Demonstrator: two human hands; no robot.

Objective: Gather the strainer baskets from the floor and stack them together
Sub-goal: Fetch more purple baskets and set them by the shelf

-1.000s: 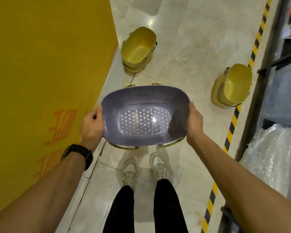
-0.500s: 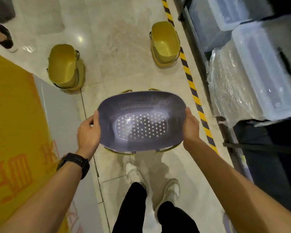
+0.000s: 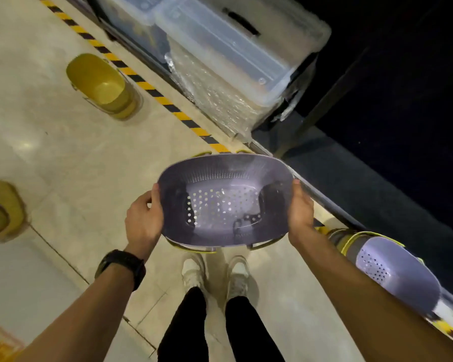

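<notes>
I hold a purple perforated strainer basket (image 3: 224, 202) level in front of me, above my feet. My left hand (image 3: 144, 218) grips its left rim and my right hand (image 3: 300, 207) grips its right rim. Yellow handles poke out beneath it. A second purple strainer basket (image 3: 392, 273) with yellow trim lies on the floor at the lower right, partly behind my right forearm. One yellow basket (image 3: 102, 86) stands on the floor at the upper left. Another yellow basket (image 3: 0, 207) sits at the left edge, cut off by the frame.
A black-and-yellow hazard stripe (image 3: 147, 86) runs diagonally across the tiled floor (image 3: 63, 152). Beyond it stand clear plastic storage bins (image 3: 233, 40) and a plastic-wrapped bundle (image 3: 215, 97) on a dark shelf. My shoes (image 3: 215, 273) are below the held basket.
My view has swung to the right: the two yellow baskets slid leftward, the shelf and bins fill more of the frame, and the second purple basket came into sight. My grip is unchanged.
</notes>
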